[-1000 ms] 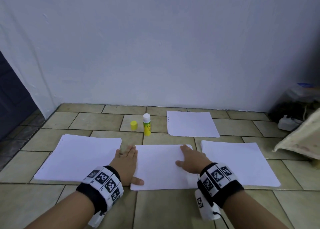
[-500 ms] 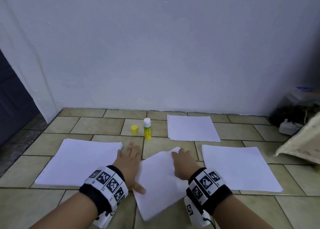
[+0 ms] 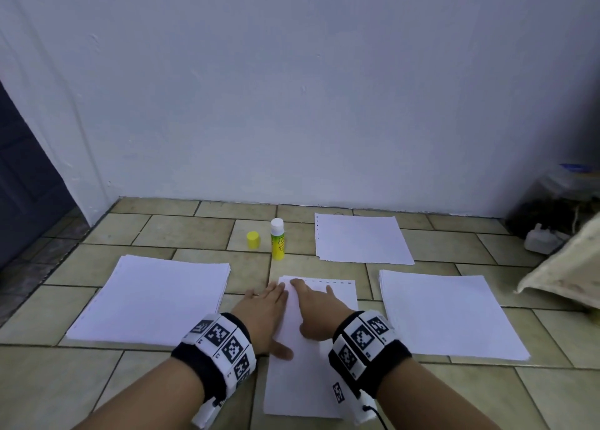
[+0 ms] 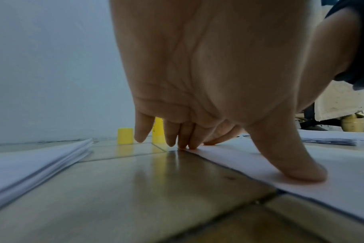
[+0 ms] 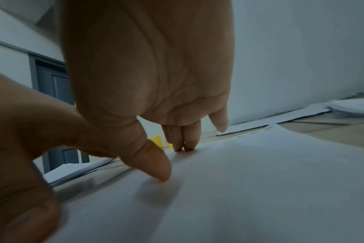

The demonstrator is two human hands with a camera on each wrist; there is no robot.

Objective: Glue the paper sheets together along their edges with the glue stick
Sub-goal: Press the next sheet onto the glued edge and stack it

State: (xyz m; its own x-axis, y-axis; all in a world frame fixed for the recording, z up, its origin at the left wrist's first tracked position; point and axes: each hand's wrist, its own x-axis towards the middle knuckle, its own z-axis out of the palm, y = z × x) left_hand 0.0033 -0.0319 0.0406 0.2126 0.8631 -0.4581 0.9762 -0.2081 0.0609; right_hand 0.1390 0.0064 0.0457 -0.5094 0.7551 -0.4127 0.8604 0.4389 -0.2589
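A white paper sheet [image 3: 305, 381] lies lengthwise on the tiled floor, its perforated edge at the far end. My left hand [image 3: 264, 316] lies flat along its left edge, thumb pressing the paper [image 4: 333, 194]. My right hand [image 3: 316, 309] presses flat on the sheet [image 5: 260, 189] with straight fingers. An uncapped glue stick [image 3: 277, 239], yellow with a white tip, stands upright beyond the sheet, its yellow cap [image 3: 253, 240] to its left. Paper stacks lie at left [image 3: 152, 299], right [image 3: 448, 316] and far right [image 3: 360, 238].
A white wall rises behind the tiles. At the far right stand a dark cluttered container [image 3: 552, 208], a small white object [image 3: 543, 239] and a pale cloth-like edge [image 3: 568, 273]. A dark doorway [image 3: 22, 176] is at the left.
Both hands have turned the middle sheet from lying crosswise, through a slanted position, to lying lengthwise. The hands now sit closer together on it.
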